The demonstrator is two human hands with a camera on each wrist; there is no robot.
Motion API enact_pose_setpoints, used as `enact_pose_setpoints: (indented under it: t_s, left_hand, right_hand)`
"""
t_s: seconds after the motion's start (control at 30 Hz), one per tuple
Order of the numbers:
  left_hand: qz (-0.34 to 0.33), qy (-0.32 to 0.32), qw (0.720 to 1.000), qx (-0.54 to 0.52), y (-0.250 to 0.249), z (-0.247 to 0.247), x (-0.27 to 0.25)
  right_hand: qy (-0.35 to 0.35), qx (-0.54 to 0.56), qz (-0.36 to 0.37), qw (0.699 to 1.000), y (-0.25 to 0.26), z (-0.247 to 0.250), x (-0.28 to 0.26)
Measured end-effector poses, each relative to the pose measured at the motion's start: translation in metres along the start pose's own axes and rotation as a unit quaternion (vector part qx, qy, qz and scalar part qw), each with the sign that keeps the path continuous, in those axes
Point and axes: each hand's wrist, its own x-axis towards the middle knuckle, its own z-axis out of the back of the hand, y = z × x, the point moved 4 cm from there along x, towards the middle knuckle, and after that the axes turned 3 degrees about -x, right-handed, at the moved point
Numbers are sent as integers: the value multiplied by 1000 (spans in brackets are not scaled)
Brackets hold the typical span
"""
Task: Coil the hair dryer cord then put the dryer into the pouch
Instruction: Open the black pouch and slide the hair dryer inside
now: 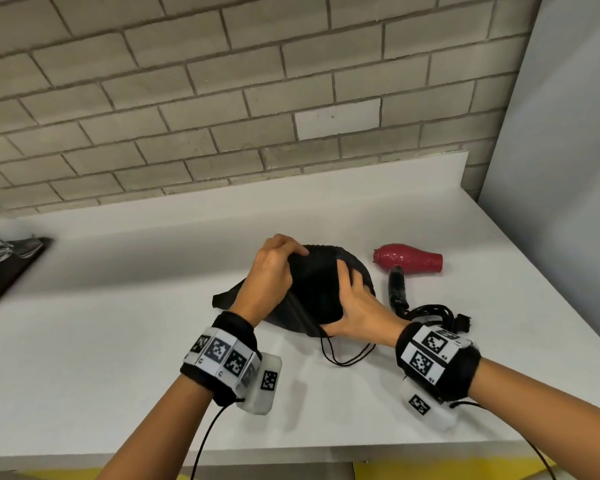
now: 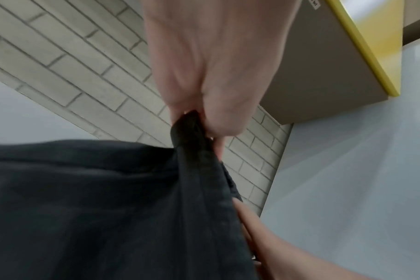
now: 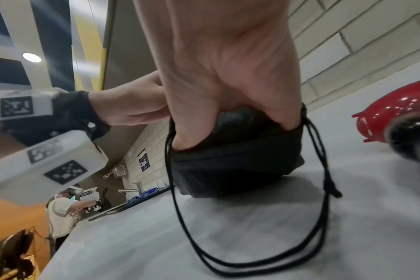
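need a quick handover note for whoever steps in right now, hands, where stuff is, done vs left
Left hand: pinches the black pouch's rim at its far side.
Right hand: grips the near rim, fingers tucked inside the opening.
Pouch: on the white counter, being spread open, drawstring trailing toward the front edge.
Hair dryer: lying on the counter right of the pouch, cord bundled by its handle.
Done: the cord looks coiled.
Left: put the dryer and cord into the pouch.

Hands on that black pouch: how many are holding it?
2. The left hand pinches the far rim of the pouch; the right hand grips its near edge, fingers inside the opening, beside the hair dryer.
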Motion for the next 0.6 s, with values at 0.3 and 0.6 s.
enact_pose_setpoints:
  t_s: [0.3,0.6]
  left_hand:
    - [-23,215,974,-70,1,-21,18]
    - [-63,229,962,-132,1,-35,10]
  right_hand:
    - [-262,-100,7,960,-23,54,-55]
    - [-53,-333,-141,931,-93,24,-57]
